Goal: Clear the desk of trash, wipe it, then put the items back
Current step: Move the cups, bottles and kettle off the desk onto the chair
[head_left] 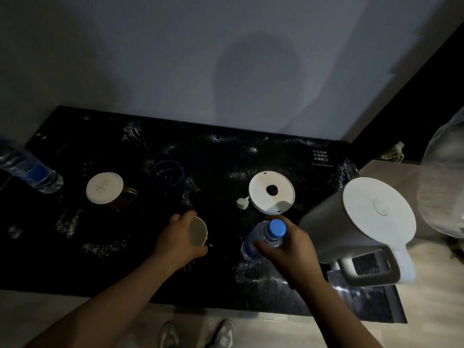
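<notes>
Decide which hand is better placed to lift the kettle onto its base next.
Right. The right hand, gripping the blue-capped bottle, is beside the kettle and near its base; the left hand, holding a cup, lies farther left.

The picture is dim and grainy, and the light seems to come from behind the person, so a soft round shadow (253, 79) falls on the grey wall (150, 59). The black desk (100, 259) is almost lost in the dark, with only its white speckles shining. The right side is brighter, where the white kettle (364, 222) and the pale floor (426, 330) catch the light; the kettle handle is smeared, the wide lens bends the desk edges, and the bottle (30, 169) at the left border is blurred.
</notes>
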A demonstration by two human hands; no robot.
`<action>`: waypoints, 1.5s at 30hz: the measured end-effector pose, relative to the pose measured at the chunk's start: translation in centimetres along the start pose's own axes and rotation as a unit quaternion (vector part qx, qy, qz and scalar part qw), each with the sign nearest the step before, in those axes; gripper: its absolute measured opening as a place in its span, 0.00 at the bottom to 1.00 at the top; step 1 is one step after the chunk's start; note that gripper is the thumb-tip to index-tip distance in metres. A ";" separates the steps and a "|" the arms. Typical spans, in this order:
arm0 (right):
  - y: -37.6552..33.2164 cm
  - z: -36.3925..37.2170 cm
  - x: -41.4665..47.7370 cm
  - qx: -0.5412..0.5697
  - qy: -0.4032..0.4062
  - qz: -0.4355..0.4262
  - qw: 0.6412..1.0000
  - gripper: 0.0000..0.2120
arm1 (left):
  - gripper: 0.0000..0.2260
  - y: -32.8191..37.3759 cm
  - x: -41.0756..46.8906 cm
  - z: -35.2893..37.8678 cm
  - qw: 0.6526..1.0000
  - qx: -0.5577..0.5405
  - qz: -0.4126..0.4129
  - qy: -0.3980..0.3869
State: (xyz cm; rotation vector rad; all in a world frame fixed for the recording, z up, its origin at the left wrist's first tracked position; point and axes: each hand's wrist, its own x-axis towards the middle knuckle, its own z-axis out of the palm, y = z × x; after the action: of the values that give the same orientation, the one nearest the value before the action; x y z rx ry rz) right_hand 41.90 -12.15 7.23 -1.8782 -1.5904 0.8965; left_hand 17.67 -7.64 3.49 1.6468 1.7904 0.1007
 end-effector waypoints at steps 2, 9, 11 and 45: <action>-0.2 -0.2 -0.4 0.005 0.007 -0.002 1.000 0.16 | 0.40 0.2 -0.4 -0.3 1.000 -0.001 0.012 -0.001; -2.4 -0.5 -2.5 0.023 0.058 0.004 0.998 0.19 | 0.40 0.3 -0.9 -1.7 0.997 0.016 0.065 -0.043; -3.1 -0.2 -3.5 0.016 0.079 0.015 0.997 0.19 | 0.40 0.2 -0.8 -2.0 0.995 0.017 0.088 -0.049; -1.8 11.3 -41.3 0.101 0.425 0.372 0.819 0.15 | 0.39 2.2 -18.5 10.8 0.795 0.236 0.461 -0.314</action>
State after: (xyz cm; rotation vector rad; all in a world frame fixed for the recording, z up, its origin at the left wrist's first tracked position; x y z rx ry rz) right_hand 28.32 -52.78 7.64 -2.2680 -0.1990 0.3315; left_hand 24.43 -28.07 4.35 2.4048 0.4097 -0.4508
